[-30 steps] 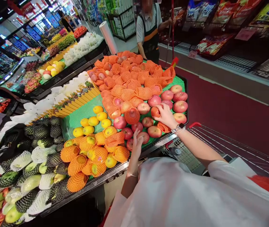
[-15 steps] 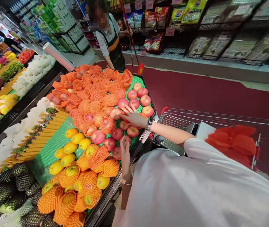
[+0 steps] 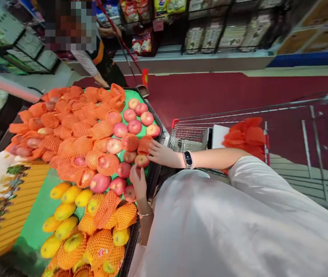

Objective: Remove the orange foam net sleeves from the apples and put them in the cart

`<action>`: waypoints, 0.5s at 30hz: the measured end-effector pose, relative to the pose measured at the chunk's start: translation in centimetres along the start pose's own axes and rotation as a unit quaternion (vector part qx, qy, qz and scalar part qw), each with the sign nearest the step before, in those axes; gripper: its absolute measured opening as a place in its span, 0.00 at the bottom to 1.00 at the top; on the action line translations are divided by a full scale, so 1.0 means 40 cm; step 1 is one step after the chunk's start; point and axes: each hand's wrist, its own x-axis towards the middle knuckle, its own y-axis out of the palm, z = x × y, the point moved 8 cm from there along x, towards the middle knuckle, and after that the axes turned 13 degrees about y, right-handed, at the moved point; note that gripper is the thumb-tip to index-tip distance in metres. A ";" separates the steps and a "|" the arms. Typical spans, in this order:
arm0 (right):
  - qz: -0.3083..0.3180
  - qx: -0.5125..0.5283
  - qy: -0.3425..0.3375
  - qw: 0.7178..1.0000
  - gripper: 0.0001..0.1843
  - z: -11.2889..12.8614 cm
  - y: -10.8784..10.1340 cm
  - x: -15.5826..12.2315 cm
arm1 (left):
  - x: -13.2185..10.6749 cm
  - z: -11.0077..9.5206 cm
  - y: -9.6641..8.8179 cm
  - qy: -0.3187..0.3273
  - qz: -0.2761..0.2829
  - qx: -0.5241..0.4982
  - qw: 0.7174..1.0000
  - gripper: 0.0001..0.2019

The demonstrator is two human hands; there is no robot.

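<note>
My right hand [image 3: 160,153], a watch on its wrist, reaches over the tray's right edge with fingers stretched out. Its fingertips touch an orange foam net [image 3: 144,144] beside a bare red apple [image 3: 141,160]. My left hand [image 3: 137,180] lies flat, fingers pointing up, among the bare red apples [image 3: 119,185] near the tray's front edge. It grips nothing. More apples [image 3: 135,125] lie bare at the far right of the green mat, and apples wrapped in orange nets [image 3: 74,127] fill the rest of the pile.
Yellow mangoes [image 3: 62,200], some in orange nets, lie in front left. A metal shopping cart [image 3: 191,134] with an orange bag [image 3: 247,134] stands right of the tray. A person in an apron [image 3: 97,61] holds a broom at the far end. Red floor lies beyond.
The view has swung right and down. My right hand has drawn back from the middle of the apples to the tray's right edge. My left hand stays on the front apples.
</note>
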 end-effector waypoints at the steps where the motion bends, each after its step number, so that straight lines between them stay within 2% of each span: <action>1: 0.019 -0.005 0.021 1.000 0.12 -0.023 0.008 -0.016 | 0.001 0.007 0.007 0.011 -0.003 0.010 1.000 0.19; 4: 0.094 -0.017 0.070 0.993 0.12 -0.072 0.022 -0.063 | 0.014 0.001 0.002 0.030 -0.053 0.018 0.998 0.18; 7: 0.158 -0.019 0.102 0.982 0.12 -0.093 0.019 -0.099 | 0.042 -0.049 -0.005 0.036 -0.088 0.001 0.995 0.16; 12: 0.188 -0.017 0.124 0.974 0.12 -0.089 -0.005 -0.134 | 0.097 -0.176 0.028 0.066 -0.059 -0.031 0.996 0.14; 15: 0.205 -0.008 0.128 0.970 0.13 -0.086 -0.014 -0.150 | 0.111 -0.229 0.054 0.094 -0.034 -0.043 0.994 0.14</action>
